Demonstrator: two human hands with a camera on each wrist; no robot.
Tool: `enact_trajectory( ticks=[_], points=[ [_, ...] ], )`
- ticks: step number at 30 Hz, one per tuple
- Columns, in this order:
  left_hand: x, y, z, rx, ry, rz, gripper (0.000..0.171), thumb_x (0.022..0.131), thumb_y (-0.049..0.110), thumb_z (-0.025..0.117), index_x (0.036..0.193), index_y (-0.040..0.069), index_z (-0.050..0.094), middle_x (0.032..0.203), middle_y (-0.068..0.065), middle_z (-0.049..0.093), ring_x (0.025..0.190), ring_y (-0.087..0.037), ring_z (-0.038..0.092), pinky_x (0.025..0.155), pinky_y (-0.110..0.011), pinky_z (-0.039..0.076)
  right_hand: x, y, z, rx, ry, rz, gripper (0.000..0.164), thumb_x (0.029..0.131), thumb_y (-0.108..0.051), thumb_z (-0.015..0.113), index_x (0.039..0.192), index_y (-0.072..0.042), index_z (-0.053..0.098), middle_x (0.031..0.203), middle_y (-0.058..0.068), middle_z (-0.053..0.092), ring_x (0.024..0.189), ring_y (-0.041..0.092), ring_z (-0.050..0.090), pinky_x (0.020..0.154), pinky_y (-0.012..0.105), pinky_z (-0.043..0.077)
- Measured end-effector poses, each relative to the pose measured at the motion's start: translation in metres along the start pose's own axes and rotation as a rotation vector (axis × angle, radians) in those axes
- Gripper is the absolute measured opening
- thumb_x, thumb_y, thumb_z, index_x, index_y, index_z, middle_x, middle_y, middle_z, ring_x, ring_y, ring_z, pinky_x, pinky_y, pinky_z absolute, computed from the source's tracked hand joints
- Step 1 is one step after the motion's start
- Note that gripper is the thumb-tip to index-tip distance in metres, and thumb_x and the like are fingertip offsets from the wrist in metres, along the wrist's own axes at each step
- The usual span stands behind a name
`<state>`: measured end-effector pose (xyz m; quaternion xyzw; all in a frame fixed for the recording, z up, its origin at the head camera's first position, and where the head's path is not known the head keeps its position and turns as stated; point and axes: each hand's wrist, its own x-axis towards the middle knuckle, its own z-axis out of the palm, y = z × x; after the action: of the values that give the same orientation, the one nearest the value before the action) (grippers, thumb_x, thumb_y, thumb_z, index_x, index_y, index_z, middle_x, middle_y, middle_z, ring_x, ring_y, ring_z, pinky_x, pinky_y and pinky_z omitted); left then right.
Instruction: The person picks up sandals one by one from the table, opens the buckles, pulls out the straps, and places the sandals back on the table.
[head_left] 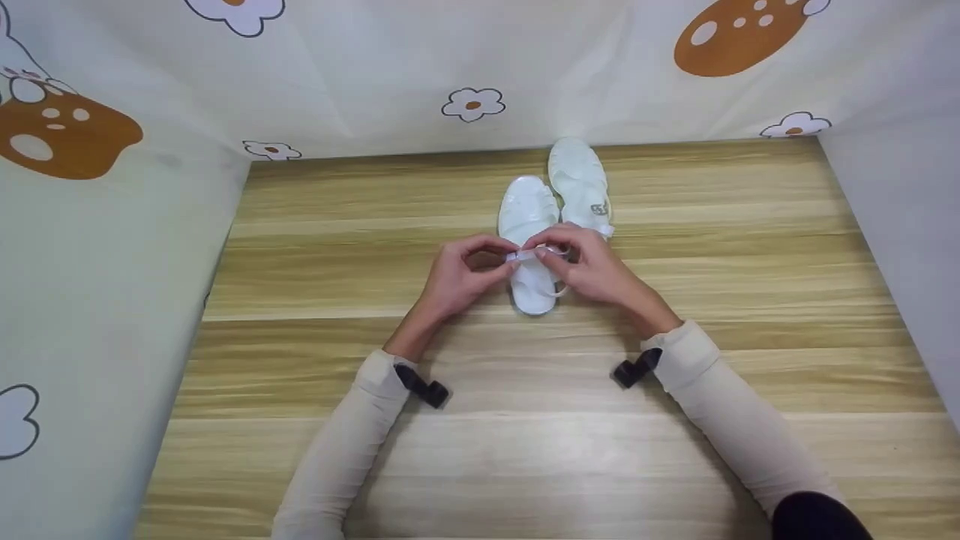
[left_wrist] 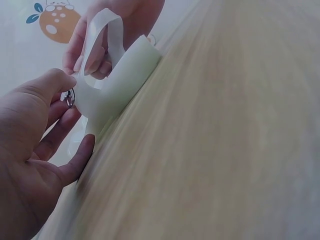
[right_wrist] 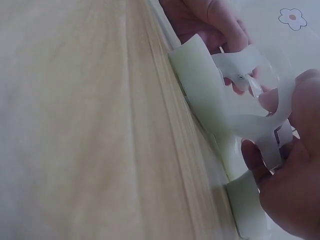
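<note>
Two white sandals lie toe-forward on the wooden surface. Over the left sandal point(head_left: 525, 206), both hands meet at its ankle strap point(left_wrist: 107, 22). My left hand point(head_left: 459, 276) holds the strap's buckle end, its fingers at the small metal buckle point(left_wrist: 70, 98). From the other side, my right hand point(head_left: 592, 264) pinches the white strap between thumb and fingers point(right_wrist: 254, 162). A band of the strap arches up above the heel in the left wrist view. The other sandal point(head_left: 576, 169) lies just to the right and farther forward, its heel partly behind my right hand.
A pale wall covering point(head_left: 375, 82) with flowers and orange shapes rises behind the sandals. Side walls stand left and right of the wooden surface point(head_left: 337, 285). Black wrist-camera mounts point(head_left: 424, 386) sit at both beige cuffs. A dark round shape point(head_left: 817, 516) shows at bottom right.
</note>
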<state>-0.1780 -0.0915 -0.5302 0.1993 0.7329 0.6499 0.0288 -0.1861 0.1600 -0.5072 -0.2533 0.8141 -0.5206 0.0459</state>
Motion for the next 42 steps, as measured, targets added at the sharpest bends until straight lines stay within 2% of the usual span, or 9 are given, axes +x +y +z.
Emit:
enact_trajectory(
  ticks=[9,21,26,33,38,42],
  points=[
    [0.001,-0.001,0.000,0.020,-0.001,-0.014,0.021,0.094,0.017,0.087,0.114,0.011,0.083,0.113,-0.006,0.082,0.108,-0.022,0.079,0.099,-0.041,0.063,0.000,-0.003,0.001,-0.018,0.028,0.015,0.020,0.099,-0.028,0.082,0.118,-0.022,0.084,0.110,-0.001,0.080,0.099,0.015,0.065,0.085,0.022,0.050],
    [0.002,0.001,0.001,0.010,-0.021,0.006,0.020,0.095,0.011,0.085,0.115,0.008,0.082,0.114,-0.009,0.082,0.108,-0.025,0.080,0.100,-0.039,0.064,-0.002,-0.004,-0.007,-0.007,-0.011,0.030,0.017,0.103,-0.019,0.076,0.118,-0.021,0.084,0.112,0.000,0.080,0.102,0.015,0.066,0.085,0.021,0.051],
    [0.003,0.001,0.001,-0.003,-0.025,-0.009,0.021,0.094,0.012,0.085,0.115,0.009,0.082,0.113,-0.009,0.082,0.108,-0.024,0.080,0.099,-0.039,0.064,-0.002,-0.005,-0.010,0.014,-0.029,0.050,0.017,0.104,-0.016,0.073,0.117,-0.019,0.083,0.113,0.001,0.079,0.104,0.015,0.065,0.088,0.022,0.052],
    [0.003,0.000,-0.001,-0.007,-0.020,0.001,0.021,0.094,0.013,0.086,0.114,0.009,0.082,0.111,-0.009,0.082,0.105,-0.022,0.080,0.098,-0.039,0.064,-0.002,-0.006,-0.012,0.033,-0.008,0.063,0.017,0.104,-0.015,0.071,0.117,-0.017,0.082,0.112,0.003,0.078,0.104,0.016,0.067,0.090,0.023,0.053],
    [0.002,-0.002,-0.003,-0.012,-0.011,0.004,0.021,0.094,0.013,0.086,0.114,0.008,0.082,0.111,-0.010,0.082,0.104,-0.022,0.080,0.097,-0.039,0.064,-0.001,-0.007,-0.012,0.096,0.030,0.096,0.021,0.104,-0.023,0.073,0.122,-0.012,0.080,0.119,0.007,0.079,0.108,0.017,0.068,0.091,0.023,0.055],
    [0.001,-0.003,-0.004,-0.015,-0.005,0.002,0.021,0.094,0.013,0.086,0.114,0.008,0.082,0.112,-0.009,0.082,0.103,-0.021,0.079,0.097,-0.038,0.065,0.000,-0.009,-0.009,0.107,0.059,0.100,0.026,0.104,-0.032,0.075,0.124,-0.015,0.079,0.114,0.005,0.077,0.102,0.018,0.067,0.085,0.025,0.054]
  ],
)
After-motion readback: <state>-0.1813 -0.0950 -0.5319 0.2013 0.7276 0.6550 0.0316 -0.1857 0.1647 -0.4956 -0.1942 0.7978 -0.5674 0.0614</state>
